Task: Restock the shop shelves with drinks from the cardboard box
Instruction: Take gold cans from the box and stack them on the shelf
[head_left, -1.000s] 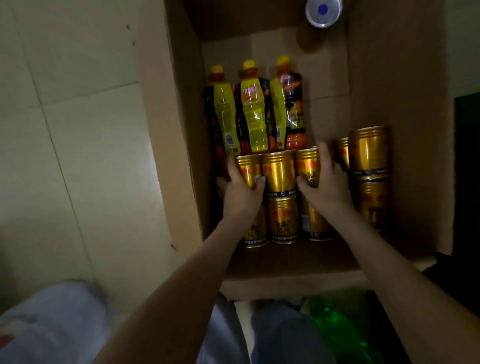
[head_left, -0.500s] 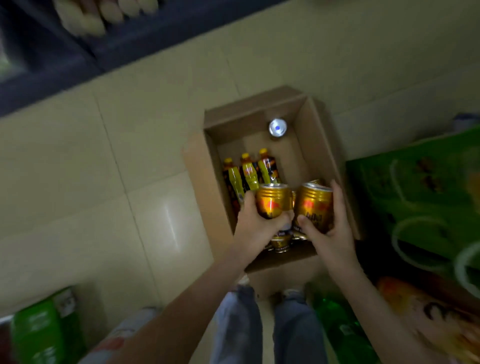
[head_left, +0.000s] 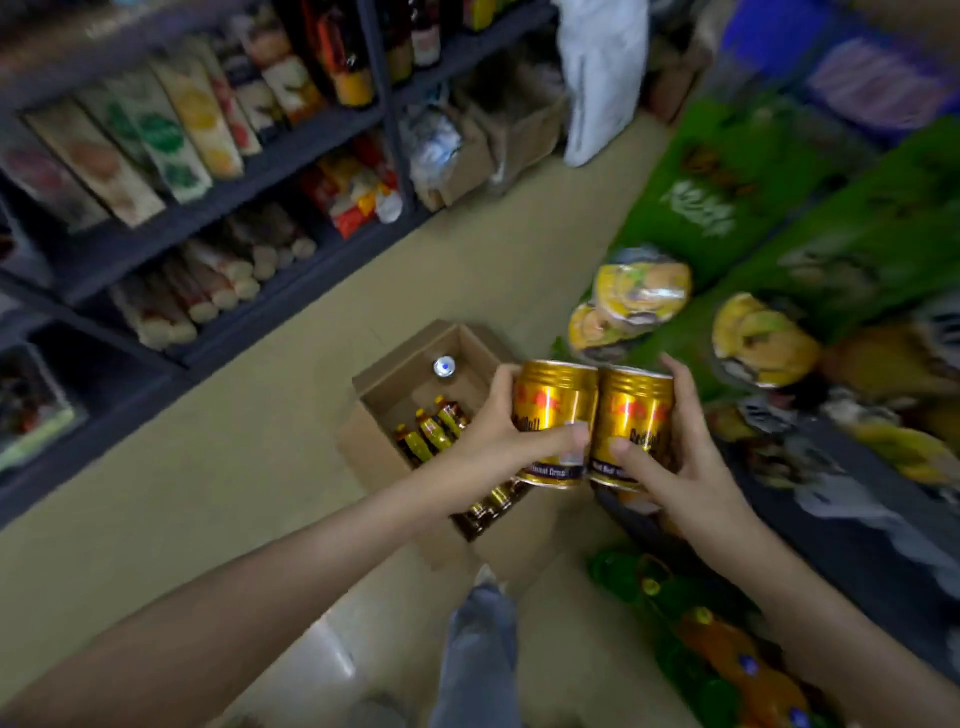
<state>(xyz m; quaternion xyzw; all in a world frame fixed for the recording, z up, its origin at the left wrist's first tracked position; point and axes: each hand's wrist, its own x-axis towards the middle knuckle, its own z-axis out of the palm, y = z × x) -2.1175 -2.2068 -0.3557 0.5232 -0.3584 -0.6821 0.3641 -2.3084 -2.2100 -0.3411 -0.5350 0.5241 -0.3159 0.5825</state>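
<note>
Cardboard box (head_left: 382, 415) on the floor (head_left: 234, 467), open, with bottles (head_left: 431, 428) and cans (head_left: 491, 504) inside. Above the box, two cans side by side and touching: left can (head_left: 553, 415) in the left hand (head_left: 493, 436), right can (head_left: 631, 421) in the right hand (head_left: 685, 467). Shelves (head_left: 208, 208) left of the box. Stacked cartons (head_left: 753, 208) right of it, bottles on the floor (head_left: 717, 654) below the right arm.

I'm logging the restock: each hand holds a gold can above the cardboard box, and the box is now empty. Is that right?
Not quite. The left hand and right hand each hold a gold can, but the head view shows the cardboard box is not empty: bottles with yellow caps and more cans remain inside.
</note>
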